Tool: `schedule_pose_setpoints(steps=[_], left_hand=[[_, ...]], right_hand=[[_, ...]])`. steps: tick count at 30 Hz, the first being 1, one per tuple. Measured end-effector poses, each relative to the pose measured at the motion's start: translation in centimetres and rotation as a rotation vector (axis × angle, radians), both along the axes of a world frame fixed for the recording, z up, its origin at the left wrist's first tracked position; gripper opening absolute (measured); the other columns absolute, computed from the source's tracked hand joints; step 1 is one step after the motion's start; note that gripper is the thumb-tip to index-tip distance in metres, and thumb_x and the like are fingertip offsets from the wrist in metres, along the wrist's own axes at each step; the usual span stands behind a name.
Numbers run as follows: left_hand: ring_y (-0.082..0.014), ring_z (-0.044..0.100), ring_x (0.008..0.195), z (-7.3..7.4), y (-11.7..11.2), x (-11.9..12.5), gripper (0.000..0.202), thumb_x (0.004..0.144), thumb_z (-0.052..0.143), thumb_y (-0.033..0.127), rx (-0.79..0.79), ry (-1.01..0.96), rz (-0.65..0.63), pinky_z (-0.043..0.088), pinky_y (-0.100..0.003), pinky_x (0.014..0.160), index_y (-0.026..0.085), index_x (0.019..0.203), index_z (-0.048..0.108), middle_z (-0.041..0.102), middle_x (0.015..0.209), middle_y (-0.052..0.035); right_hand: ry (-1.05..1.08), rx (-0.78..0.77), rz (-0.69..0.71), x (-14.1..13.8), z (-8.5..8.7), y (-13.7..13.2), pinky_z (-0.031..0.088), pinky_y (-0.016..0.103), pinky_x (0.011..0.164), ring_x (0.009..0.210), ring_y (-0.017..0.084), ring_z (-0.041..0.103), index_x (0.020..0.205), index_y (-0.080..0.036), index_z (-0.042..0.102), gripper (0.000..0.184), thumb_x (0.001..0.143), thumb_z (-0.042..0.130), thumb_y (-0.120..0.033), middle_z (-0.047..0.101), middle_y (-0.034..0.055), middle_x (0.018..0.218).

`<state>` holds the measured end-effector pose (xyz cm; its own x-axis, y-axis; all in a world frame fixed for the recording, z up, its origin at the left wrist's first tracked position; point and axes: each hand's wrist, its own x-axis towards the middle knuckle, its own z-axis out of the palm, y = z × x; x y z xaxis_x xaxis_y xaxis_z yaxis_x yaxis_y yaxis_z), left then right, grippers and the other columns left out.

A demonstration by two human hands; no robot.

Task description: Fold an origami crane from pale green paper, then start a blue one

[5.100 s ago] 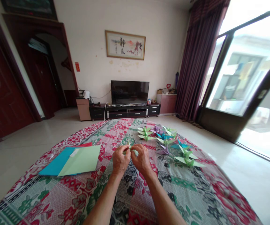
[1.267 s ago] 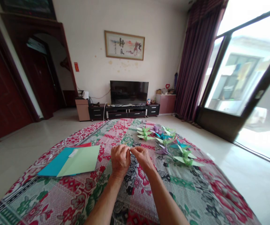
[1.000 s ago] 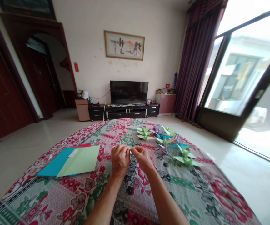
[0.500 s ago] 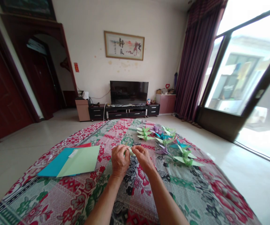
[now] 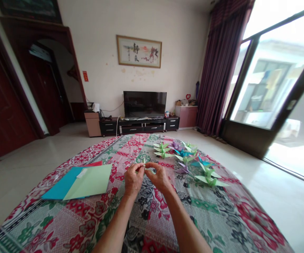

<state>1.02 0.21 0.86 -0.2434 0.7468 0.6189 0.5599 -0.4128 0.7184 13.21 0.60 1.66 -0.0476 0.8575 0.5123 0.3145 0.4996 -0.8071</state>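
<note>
My left hand (image 5: 133,180) and my right hand (image 5: 158,176) meet above the middle of a round table covered with a floral cloth (image 5: 94,218). Both pinch a small folded piece of light green paper (image 5: 145,168), mostly hidden by the fingers. To the left lies a stack of paper sheets (image 5: 78,181), light green over blue over red. On the right stands a group of several folded paper cranes (image 5: 188,160) in green, purple and teal.
Beyond the table are a tiled floor (image 5: 36,154), a low black TV stand (image 5: 141,124) with a television (image 5: 145,104), a framed picture (image 5: 138,51), dark wooden doors at the left and a large window with a purple curtain (image 5: 217,70) at the right.
Both hands stayed together over the table centre and kept working the green paper. Their fingers shifted slightly, and the paper tip now shows between the fingertips.
</note>
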Motion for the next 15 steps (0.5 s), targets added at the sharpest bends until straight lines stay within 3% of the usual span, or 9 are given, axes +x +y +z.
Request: schedule_pose_setpoints(steps=[15], left_hand=[[-0.0171,0.066,0.075,-0.43,0.05,0.29,0.02,0.077,0.052,0.027,-0.013,-0.022,-0.033,0.052,-0.028,0.073,0.019,0.086,0.068,0.072,0.083,-0.005]], right_hand=[[-0.157,-0.012,-0.162,-0.33,0.32,-0.27,0.043,0.024,0.066,0.071,0.017,0.062,0.082,-0.022,0.073,0.023,0.073,0.052,-0.025,0.071,0.0017,0.076]])
